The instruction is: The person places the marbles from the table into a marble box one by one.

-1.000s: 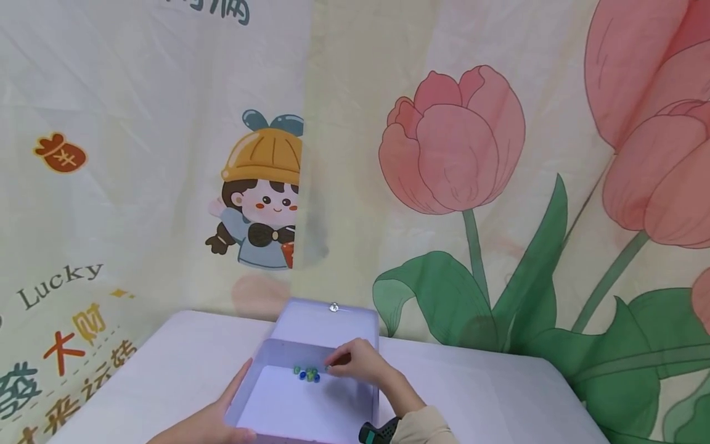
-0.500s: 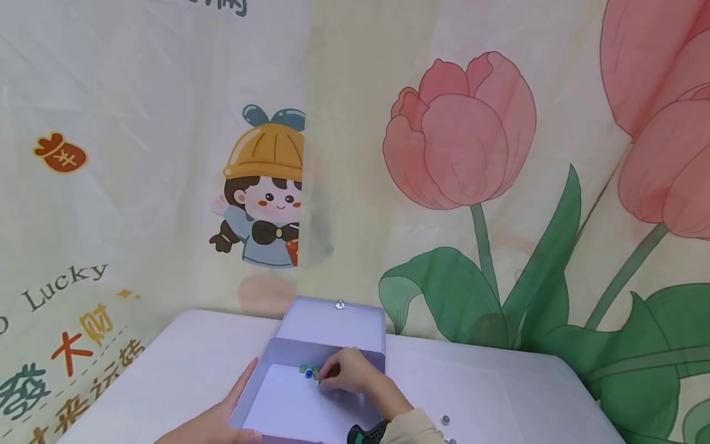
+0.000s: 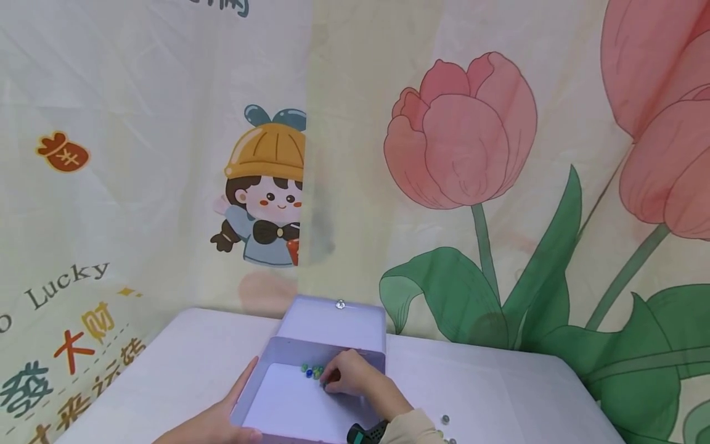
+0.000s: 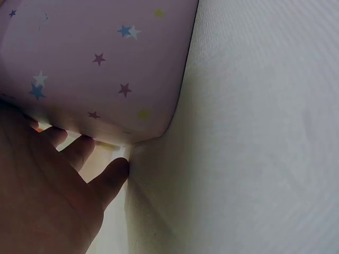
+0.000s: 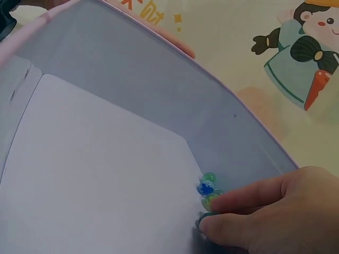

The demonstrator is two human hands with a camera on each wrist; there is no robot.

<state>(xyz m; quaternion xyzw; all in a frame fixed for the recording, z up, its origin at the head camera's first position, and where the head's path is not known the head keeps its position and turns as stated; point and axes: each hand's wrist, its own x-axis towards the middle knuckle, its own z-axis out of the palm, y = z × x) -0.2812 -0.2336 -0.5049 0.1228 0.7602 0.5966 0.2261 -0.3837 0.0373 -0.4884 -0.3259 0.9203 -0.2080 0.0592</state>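
Observation:
A lilac box (image 3: 288, 401) stands on the table, a cluster of green and blue glass marbles (image 3: 310, 372) on its floor by the back wall. My left hand (image 3: 213, 422) holds the box at its near left corner, thumb over the near rim and fingers along the outer left wall. In the left wrist view, those fingers lie against the box's star-printed side. Inside the box, my right hand (image 3: 352, 375) pinches a dark teal marble (image 5: 202, 219) between thumb and index finger, right beside the cluster. The fingers cover part of that marble and of the cluster.
Behind the box lies its lilac lid (image 3: 333, 324), with a shiny round piece (image 3: 340, 304) at its far edge. Several loose marbles (image 3: 445, 420) are on the white table (image 3: 477, 382) to the right. A printed cloth (image 3: 344, 154) hangs behind the table.
My right hand has come down and slightly nearer, to the right end of the cluster, and now pinches a marble. The head view has turned slightly, showing loose marbles at the right. The left hand keeps its hold.

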